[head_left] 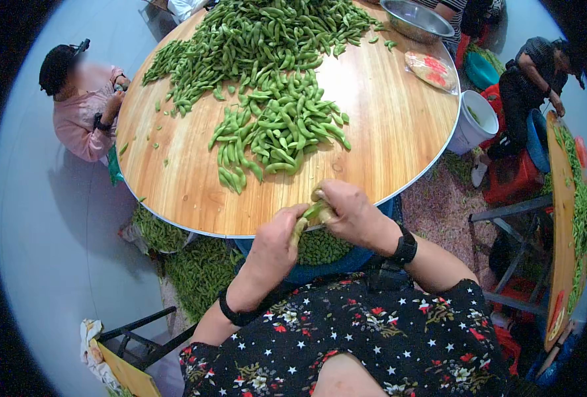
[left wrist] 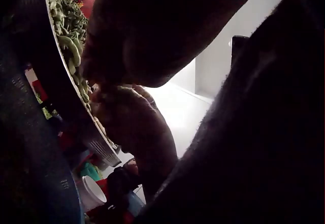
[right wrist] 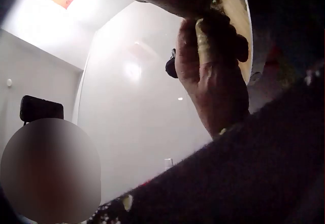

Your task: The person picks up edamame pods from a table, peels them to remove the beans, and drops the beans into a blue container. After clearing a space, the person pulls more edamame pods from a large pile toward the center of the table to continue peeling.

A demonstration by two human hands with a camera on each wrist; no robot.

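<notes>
Over the near edge of the round wooden table (head_left: 194,192), both hands meet at a green soybean pod (head_left: 314,211). My left hand (head_left: 273,245) pinches the pod from the left, and my right hand (head_left: 353,210) grips it from the other side. Pale yellowish coverings show on some fingertips. Just beyond the hands lies a small heap of soybean pods (head_left: 277,132). Dark and backlit, the left hand (left wrist: 152,31) hides the pod in the left wrist view. In the right wrist view the left thumb (right wrist: 204,41) shows its pale covering.
A large pile of pods (head_left: 253,46) covers the table's far side. A metal bowl (head_left: 416,20) and a wrapped flat packet (head_left: 431,70) sit at the right rim. Below the near edge is a blue tub (head_left: 333,261). A white bucket (head_left: 475,119) stands right; a person (head_left: 85,112) sits left.
</notes>
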